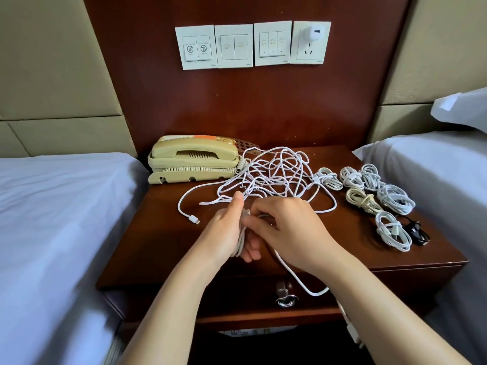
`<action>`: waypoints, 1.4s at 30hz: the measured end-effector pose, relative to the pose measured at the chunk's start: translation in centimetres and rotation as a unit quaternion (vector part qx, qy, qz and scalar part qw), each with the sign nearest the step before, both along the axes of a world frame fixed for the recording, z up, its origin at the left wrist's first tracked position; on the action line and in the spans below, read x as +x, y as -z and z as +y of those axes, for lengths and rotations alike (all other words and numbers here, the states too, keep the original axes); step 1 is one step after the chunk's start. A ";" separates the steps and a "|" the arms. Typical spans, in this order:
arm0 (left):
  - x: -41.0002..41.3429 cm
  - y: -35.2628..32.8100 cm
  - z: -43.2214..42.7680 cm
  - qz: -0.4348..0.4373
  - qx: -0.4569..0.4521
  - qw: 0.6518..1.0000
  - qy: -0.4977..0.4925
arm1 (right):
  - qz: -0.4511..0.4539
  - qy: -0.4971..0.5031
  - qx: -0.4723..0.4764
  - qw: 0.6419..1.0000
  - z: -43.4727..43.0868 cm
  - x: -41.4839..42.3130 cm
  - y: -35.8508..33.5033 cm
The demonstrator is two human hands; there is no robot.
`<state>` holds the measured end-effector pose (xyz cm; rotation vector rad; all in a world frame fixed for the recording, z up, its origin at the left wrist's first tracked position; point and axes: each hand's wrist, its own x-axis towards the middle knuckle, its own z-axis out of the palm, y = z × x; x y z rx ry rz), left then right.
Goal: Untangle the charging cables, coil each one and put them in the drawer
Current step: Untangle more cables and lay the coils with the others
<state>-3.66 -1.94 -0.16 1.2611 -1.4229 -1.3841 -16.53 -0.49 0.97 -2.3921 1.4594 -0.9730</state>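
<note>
A tangle of white charging cables point(274, 172) lies on the middle of the dark wooden nightstand point(163, 241). My left hand point(226, 233) grips a bundle of white cable loops point(240, 241), thumb up. My right hand point(292, 227) pinches the same cable beside that bundle. The cable's loose end point(303, 283) hangs down over the nightstand's front edge, past the shut drawer and its metal handle point(286, 299). Several coiled white cables point(374, 188) and one black coil point(416, 230) lie on the right part of the top. One white plug end point(193, 219) lies free at left.
A beige telephone point(192, 162) stands at the back left of the nightstand. Beds with white sheets flank it at left point(52, 219) and right point(434, 164). Wall switches and a socket with a white charger point(315, 32) sit on the panel above.
</note>
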 end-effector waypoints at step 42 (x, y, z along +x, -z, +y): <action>1.4 -2.2 2.1 0.274 0.075 0.949 0.137 | -0.308 -0.156 0.288 0.893 0.6 -2.3 -1.6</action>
